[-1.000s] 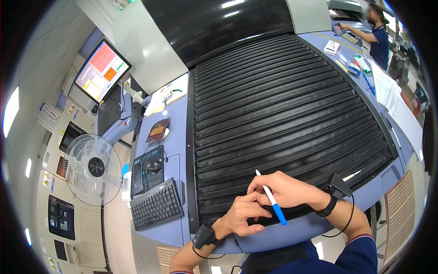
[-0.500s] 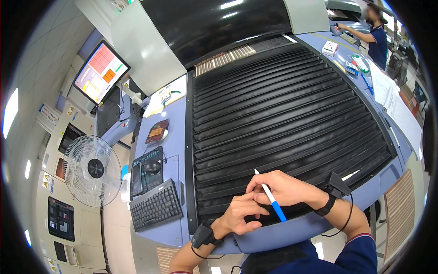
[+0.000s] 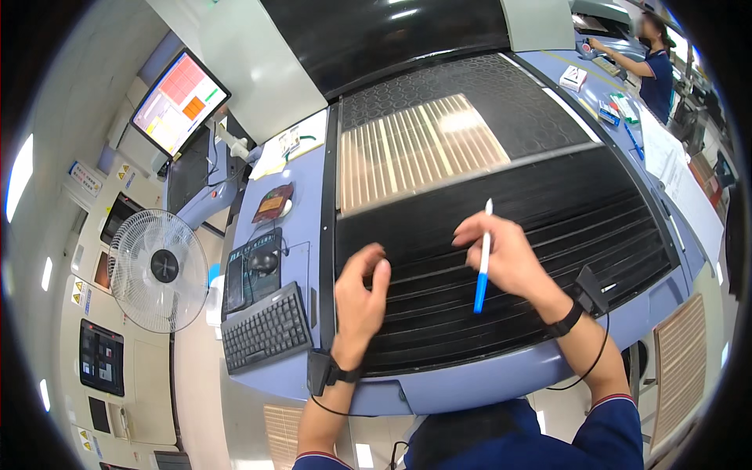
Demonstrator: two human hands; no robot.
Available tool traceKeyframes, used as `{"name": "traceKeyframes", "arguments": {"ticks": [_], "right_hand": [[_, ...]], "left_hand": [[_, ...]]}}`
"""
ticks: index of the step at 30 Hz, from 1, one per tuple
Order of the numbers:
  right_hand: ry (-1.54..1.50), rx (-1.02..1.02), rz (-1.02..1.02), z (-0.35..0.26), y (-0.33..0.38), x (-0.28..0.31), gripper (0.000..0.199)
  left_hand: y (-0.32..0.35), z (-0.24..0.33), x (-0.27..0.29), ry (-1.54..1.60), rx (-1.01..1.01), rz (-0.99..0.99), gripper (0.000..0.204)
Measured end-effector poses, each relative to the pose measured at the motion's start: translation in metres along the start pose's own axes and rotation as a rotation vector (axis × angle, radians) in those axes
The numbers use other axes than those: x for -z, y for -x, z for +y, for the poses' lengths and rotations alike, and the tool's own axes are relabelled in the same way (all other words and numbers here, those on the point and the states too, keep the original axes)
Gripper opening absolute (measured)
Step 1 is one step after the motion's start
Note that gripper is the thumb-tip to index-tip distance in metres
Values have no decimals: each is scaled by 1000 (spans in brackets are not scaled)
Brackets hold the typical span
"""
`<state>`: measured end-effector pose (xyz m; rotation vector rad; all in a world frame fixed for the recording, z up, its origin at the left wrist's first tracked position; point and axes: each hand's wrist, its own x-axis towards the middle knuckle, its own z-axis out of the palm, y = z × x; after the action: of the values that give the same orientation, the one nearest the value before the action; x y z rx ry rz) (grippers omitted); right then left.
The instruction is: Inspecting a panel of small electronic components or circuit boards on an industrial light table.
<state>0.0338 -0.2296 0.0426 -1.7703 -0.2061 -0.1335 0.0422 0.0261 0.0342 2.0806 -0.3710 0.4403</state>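
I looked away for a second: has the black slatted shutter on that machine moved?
Yes. The black slatted shutter has rolled toward the person, away from the grey housing, uncovering a pale ribbed panel it covered before.

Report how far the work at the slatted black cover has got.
Done: the slatted black cover has rolled back from the far end, baring a pale ribbed panel; a second ago it spanned the bed. In hand: the right hand holds a white-and-blue pen, and the left hand hovers open above the slats. Left: the near half stays covered.
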Motion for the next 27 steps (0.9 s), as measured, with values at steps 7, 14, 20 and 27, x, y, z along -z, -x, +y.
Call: {"name": "traceKeyframes", "arguments": {"ticks": [7,14,20,27], "right_hand": [[251,78,188,28,-17,14,33],[662,344,-39,37,-17,10,58],[793,467,280,34,-17,19,42],[501,223,-106,-53,86,-47,55]], "left_hand": [[-2,-33,16,-713,112,-146,63],[-20,-35,27,-96,279,123,37],[-9,2,29,557,87,338,39],[89,24,45,532,19,301,56]]}}
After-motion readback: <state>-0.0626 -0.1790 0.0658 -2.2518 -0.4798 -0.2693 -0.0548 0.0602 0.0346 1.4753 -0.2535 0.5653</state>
